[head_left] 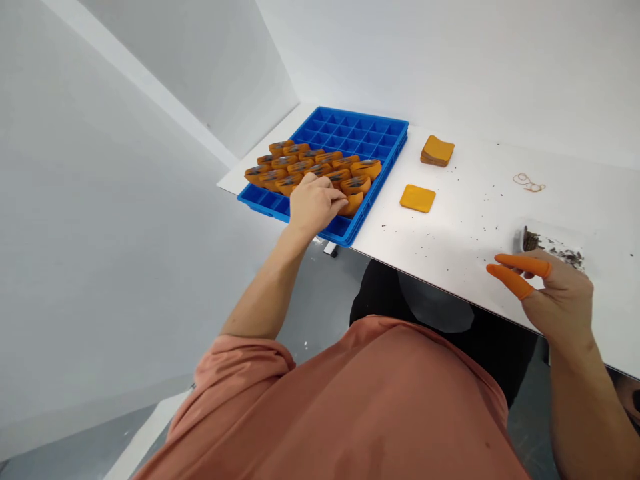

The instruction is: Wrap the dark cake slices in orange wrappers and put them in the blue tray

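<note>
At the near right corner of the blue compartment tray (350,239), my left hand (316,202) is closed, thumb and fingers pinching the edge of a curved orange piece (354,205) in a compartment. Several more curved orange pieces (357,185) stand in rows there, with dark bits showing inside those I can see into. My right hand (557,293) wears orange finger cots on thumb and forefinger, which are slightly apart with nothing between them. Just beyond it, partly covered by the hand, lies a clear container (565,237) with dark flakes.
A flat orange square (417,199) lies on the white table (450,240), right of the tray. Behind it sits a stack of orange squares (437,151). Thin rubber bands (529,183) lie farther right. Dark crumbs dot the tabletop. White walls border the table's back.
</note>
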`<state>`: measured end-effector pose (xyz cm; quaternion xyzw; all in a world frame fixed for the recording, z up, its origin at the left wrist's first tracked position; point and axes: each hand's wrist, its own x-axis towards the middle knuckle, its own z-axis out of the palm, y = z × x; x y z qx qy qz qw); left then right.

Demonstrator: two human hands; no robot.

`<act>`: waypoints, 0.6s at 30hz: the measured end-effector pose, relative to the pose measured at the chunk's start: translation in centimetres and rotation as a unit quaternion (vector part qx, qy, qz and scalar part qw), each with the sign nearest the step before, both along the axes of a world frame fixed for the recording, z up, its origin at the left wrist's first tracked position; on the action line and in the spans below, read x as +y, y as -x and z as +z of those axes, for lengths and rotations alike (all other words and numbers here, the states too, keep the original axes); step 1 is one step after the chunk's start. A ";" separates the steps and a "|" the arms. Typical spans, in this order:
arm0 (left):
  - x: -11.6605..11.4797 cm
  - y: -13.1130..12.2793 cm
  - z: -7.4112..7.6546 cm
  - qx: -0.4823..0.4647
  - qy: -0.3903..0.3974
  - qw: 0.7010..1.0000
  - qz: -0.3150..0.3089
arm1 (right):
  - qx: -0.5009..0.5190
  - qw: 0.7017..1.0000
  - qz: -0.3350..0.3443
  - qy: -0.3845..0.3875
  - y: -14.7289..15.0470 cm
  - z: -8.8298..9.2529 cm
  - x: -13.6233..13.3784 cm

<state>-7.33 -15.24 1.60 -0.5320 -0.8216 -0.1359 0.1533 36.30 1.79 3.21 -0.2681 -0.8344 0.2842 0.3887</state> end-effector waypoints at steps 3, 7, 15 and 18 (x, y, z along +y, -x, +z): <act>-0.5 -0.1 0.0 0.016 0.013 1.000 0.003 | -0.008 1.000 0.001 0.007 -0.3 -0.1 -0.1; -0.8 -0.8 -0.1 0.028 -0.014 0.999 0.004 | -0.009 1.000 -0.016 0.018 -1.0 -0.3 0.1; -1.2 -2.8 0.3 0.026 -0.045 0.998 0.020 | 0.041 0.987 -0.131 0.080 -5.1 1.1 3.1; -1.3 -5.0 0.4 0.028 -0.125 0.992 -0.017 | 0.025 0.981 -0.176 0.077 -6.2 2.2 5.8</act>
